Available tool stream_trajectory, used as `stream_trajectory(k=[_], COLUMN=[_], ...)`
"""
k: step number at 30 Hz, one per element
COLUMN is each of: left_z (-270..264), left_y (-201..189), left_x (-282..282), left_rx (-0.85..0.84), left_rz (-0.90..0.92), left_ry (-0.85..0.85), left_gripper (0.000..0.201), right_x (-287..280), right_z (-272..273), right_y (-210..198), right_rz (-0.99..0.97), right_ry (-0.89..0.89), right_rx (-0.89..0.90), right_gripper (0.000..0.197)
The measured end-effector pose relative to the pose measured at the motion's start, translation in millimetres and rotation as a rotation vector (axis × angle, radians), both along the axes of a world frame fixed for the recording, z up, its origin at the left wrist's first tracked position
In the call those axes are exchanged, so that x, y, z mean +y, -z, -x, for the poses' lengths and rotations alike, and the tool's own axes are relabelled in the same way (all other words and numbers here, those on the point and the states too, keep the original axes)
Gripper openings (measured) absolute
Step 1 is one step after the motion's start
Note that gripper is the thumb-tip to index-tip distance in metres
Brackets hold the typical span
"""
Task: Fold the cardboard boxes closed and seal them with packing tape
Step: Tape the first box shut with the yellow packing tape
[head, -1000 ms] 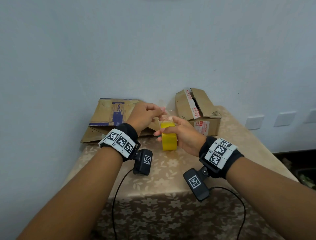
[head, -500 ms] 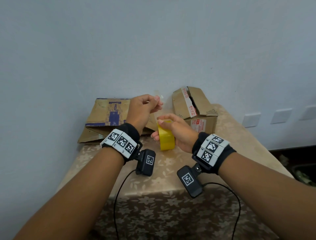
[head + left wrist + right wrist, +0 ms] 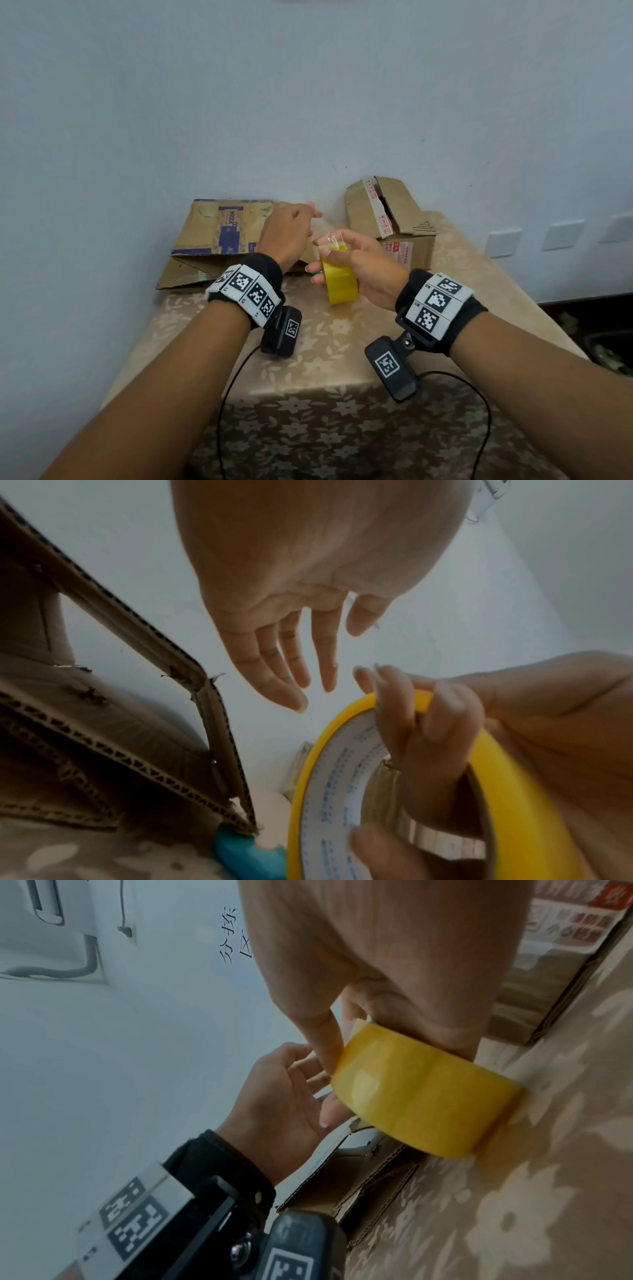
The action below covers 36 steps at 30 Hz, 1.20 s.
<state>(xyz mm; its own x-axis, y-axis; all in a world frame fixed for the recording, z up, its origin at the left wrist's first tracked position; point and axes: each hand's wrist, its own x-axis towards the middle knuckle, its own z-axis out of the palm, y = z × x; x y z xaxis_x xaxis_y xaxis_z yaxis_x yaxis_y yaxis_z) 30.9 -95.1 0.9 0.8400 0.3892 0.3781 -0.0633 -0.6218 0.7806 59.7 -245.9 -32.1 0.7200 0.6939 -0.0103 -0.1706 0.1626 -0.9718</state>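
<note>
A: We start at the far left. Beyond our left hand [image 3: 289,236] lies the flattened cardboard box [image 3: 219,240], brown with blue print, its upper panel tilted up against the wall [image 3: 308,85]. Its corrugated edges show plainly in the left wrist view.

B: Noted. What is the left hand's condition?

A: Released. In the left wrist view we see its fingers [image 3: 291,666] straight and slightly spread, holding nothing. Their tips hang just beside the right hand's fingertips, with a small gap between.

B: And between the two hands?

A: The yellow roll of packing tape [image 3: 340,282] stands on edge, gripped by our right hand [image 3: 363,263]. The fingers pass through the core and the thumb presses on the outer face. At the top of the roll a short clear flap of tape [image 3: 334,240] is lifted, and the right fingertips are at it. Whether the roll's lower edge touches the table [image 3: 342,342] we cannot tell from the head view; in the right wrist view it sits against the floral cloth.

B: Anything under the roll?

A: A small blue object [image 3: 246,856] shows low in the left wrist view, beside the flattened box's corner. We cannot identify it.

B: To the right of the right hand?

A: The small cardboard box [image 3: 394,222] stands beyond it, top flaps up and unsealed, red-printed tape on the flap and the side.
</note>
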Motion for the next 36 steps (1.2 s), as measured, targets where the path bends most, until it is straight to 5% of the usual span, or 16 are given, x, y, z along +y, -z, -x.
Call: stream_trajectory(k=[10, 20, 27, 36], left_z=[-5.5, -6.3, -12.4, -3.8], left_y=[-7.5, 18.1, 21.7, 21.3], left_x=[-8.2, -2.9, 5.9, 11.9], left_rx=[0.277, 0.859, 0.908, 0.886], left_rz=[0.297, -0.091, -0.202, -0.287], left_ry=[0.039, 0.288, 0.279, 0.253], left_gripper=[0.025, 0.029, 0.021, 0.058], right_x=[-6.5, -3.6, -5.4, -7.7], right_z=[-4.0, -9.4, -5.9, 0.7], right_y=[-2.3, -1.2, -2.4, -6.4], right_rz=[0.024, -0.055, -0.034, -0.046], right_ry=[0.153, 0.235, 0.241, 0.319], right_rx=[0.009, 0.179, 0.151, 0.161], right_gripper=[0.015, 0.045, 0.048, 0.065])
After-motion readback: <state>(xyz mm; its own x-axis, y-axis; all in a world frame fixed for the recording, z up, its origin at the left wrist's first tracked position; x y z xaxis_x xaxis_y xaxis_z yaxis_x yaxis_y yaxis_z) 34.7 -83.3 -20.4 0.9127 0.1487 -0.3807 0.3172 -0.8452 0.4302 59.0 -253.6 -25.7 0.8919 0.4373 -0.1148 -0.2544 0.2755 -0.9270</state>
